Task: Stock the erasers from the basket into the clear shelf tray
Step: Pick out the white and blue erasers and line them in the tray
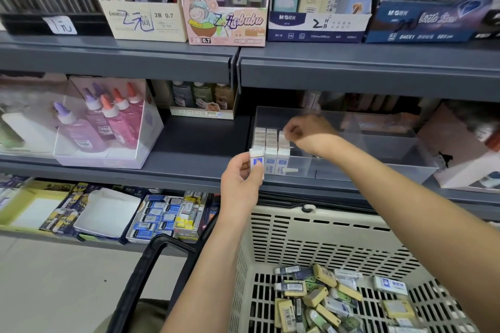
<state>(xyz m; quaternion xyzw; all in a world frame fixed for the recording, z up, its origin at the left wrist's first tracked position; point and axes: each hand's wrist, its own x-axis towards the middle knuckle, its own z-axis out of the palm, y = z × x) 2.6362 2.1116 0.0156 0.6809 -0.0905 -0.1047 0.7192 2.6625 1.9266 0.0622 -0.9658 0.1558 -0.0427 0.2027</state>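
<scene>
A clear shelf tray [359, 167] stands on the middle shelf, with three rows of white erasers [270, 143] upright at its left end. My left hand [239, 180] pinches one white eraser with a blue sleeve [256, 161] just in front of the tray's left corner. My right hand [308, 134] reaches into the tray with curled fingers pinching the top of an eraser [282, 134] in the right row. Below, a beige plastic basket [311, 246] holds several loose erasers [324, 297] in yellow, blue and green sleeves.
A clear box of glue bottles [108, 127] stands left on the same shelf. The grey upper shelf edge [351, 70] overhangs the tray. Boxes of stationery [167, 216] fill the lower shelf. The basket's black handle [146, 273] arches at lower left.
</scene>
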